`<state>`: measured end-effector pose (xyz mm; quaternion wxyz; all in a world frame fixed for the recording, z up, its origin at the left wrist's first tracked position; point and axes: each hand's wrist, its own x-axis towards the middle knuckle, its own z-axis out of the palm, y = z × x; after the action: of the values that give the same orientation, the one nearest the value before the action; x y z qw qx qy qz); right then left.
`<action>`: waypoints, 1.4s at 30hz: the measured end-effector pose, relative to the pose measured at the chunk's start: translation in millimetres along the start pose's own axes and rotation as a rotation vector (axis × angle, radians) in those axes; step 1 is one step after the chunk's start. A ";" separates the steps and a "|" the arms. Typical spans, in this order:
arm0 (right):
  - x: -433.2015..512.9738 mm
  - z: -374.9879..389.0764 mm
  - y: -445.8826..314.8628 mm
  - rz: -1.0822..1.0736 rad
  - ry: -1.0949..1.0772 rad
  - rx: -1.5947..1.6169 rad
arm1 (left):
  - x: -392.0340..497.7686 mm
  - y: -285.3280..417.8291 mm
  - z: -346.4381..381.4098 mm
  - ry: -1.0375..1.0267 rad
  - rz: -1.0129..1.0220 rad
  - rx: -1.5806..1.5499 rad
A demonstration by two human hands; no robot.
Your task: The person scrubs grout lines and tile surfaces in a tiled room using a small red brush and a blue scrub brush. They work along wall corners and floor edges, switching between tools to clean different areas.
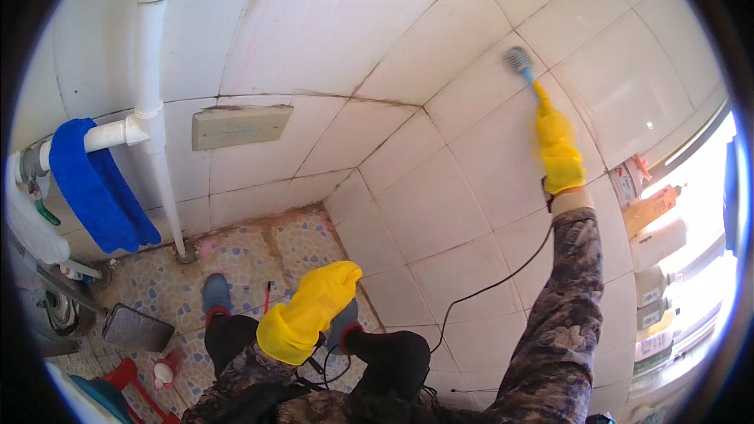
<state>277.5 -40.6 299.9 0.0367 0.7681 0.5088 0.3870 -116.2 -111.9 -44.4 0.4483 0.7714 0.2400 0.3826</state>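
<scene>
My right hand [556, 135], in a yellow rubber glove, grips the blue handle of a scrub brush [518, 60]. The brush head is blurred and appears to be against the white wall tiles [477, 94] just below a dark grout line. A black cable [500, 285] hangs from a band at my right wrist. My left hand [318, 306], also gloved in yellow, is low in front of my legs, fingers curled; whether it holds anything is hidden by the glove.
A blue cloth [103, 188] hangs over a white pipe [154, 53] at left. Several bottles [654, 241] line the window sill at right. On the pebble-patterned floor [235, 247] are a grey rectangular object [138, 327], a pink bottle [168, 368] and a thin red stick [268, 296].
</scene>
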 end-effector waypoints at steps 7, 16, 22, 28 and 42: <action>-98.1 -60.0 73.6 0.061 -0.038 -0.057 | 1.2 3.5 -17.9 0.038 -0.125 -0.140; -63.3 -60.8 70.8 0.082 0.041 -0.030 | -12.1 -2.0 -21.4 0.022 -0.179 -0.094; 41.5 -52.9 -14.7 0.115 -0.003 -0.003 | 6.9 -12.4 -4.9 -0.016 -0.135 0.045; -46.3 -72.1 51.1 0.068 -0.035 -0.079 | 13.4 -8.9 9.9 0.035 -0.174 -0.041; -62.2 -59.7 18.2 0.091 0.222 0.737 | -4.2 -26.8 6.9 0.061 0.079 0.134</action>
<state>242.1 -119.9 315.1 -0.3142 0.7050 0.5802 0.2601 -113.9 -105.5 -71.5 0.3725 0.7965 0.2479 0.4066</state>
